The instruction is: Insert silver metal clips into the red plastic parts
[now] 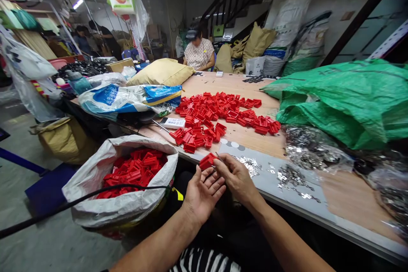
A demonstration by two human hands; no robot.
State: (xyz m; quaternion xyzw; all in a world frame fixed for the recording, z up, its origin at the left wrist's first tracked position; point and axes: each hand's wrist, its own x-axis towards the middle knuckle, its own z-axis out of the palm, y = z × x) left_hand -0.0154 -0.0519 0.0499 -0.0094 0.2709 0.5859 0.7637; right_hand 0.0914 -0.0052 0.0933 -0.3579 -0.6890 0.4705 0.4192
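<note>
In front of the table edge, my left hand [202, 197] is turned palm up, its thumb and forefinger at a small red plastic part [208, 161]. My right hand [237, 176] meets the same part from the other side with thumb and forefinger pinched. A thin dark tip shows at that pinch; what it belongs to is too small to tell. Beyond the hands, a heap of similar red parts [210, 112] is spread over the table. Small shiny metal pieces [291, 176] lie on a grey sheet [270, 185] to the right of my hands.
An open white sack [75, 189] of red parts stands at lower left, with a black cable [79, 199] across it. A green sack [344, 97] and bagged metal pieces [318, 148] lie at right. A white box-shaped device [172, 123] is beside the heap. A person [199, 53] sits opposite.
</note>
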